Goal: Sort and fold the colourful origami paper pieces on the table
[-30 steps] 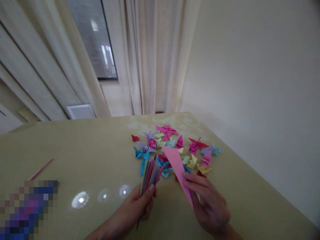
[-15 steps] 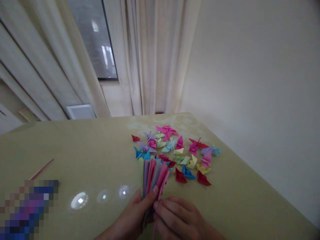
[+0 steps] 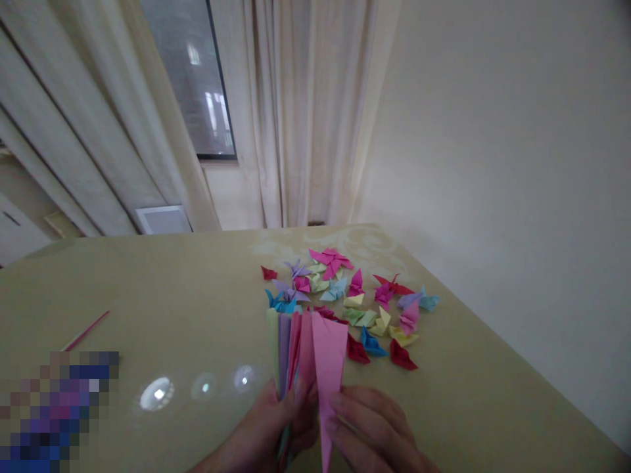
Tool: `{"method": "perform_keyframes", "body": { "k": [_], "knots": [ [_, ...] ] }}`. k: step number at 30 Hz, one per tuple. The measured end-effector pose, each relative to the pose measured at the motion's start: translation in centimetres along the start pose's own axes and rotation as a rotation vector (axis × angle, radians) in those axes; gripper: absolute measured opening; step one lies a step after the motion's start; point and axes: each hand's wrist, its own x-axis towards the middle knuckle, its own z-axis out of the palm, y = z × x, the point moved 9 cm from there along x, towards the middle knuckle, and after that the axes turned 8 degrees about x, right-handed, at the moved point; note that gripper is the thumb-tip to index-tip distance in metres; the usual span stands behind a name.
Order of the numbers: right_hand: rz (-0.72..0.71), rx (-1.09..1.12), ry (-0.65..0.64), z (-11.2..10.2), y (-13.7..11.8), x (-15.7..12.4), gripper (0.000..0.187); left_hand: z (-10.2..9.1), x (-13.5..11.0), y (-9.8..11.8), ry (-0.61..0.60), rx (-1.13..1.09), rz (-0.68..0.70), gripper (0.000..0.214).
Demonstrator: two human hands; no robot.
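My left hand (image 3: 269, 427) is closed round a stack of coloured paper sheets (image 3: 288, 348), held upright and fanned, with green, purple and pink edges showing. My right hand (image 3: 372, 430) pinches a pink sheet (image 3: 328, 358) at the right side of that stack, fingers curled on its lower edge. Just beyond the stack, a scatter of several small folded paper shapes (image 3: 352, 295) in pink, red, blue, purple and yellow lies on the table.
The table (image 3: 172, 309) has a glossy olive top with light reflections near my left hand. A thin pink stick (image 3: 85, 330) lies at the left. A blurred patch covers the lower left corner. Curtains, a window and a plain wall stand behind.
My right hand brought the pink sheet back against the stack a second ago, then slid it partly out on the right side. The stack has fanned wider and tilted upright.
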Motion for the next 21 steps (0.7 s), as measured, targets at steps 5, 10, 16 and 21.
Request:
{"method": "perform_keyframes", "body": {
  "k": [5,10,16,21],
  "knots": [
    [0.028,0.124,0.003,1.8,0.7,1.6,0.03,-0.3,-0.7,0.7,0.006,0.152,0.069,0.036],
    [0.027,0.071,0.053,0.7,0.8,2.1,0.022,-0.1,-0.1,1.5,0.035,0.245,0.127,0.034],
    [0.295,0.181,0.141,-0.2,3.5,0.6,0.068,1.6,0.4,3.3,0.003,0.658,0.334,0.03],
    [0.217,0.301,-0.021,2.6,2.0,0.2,0.091,2.5,1.0,0.9,-0.115,0.778,0.284,0.022]
  ]
}}
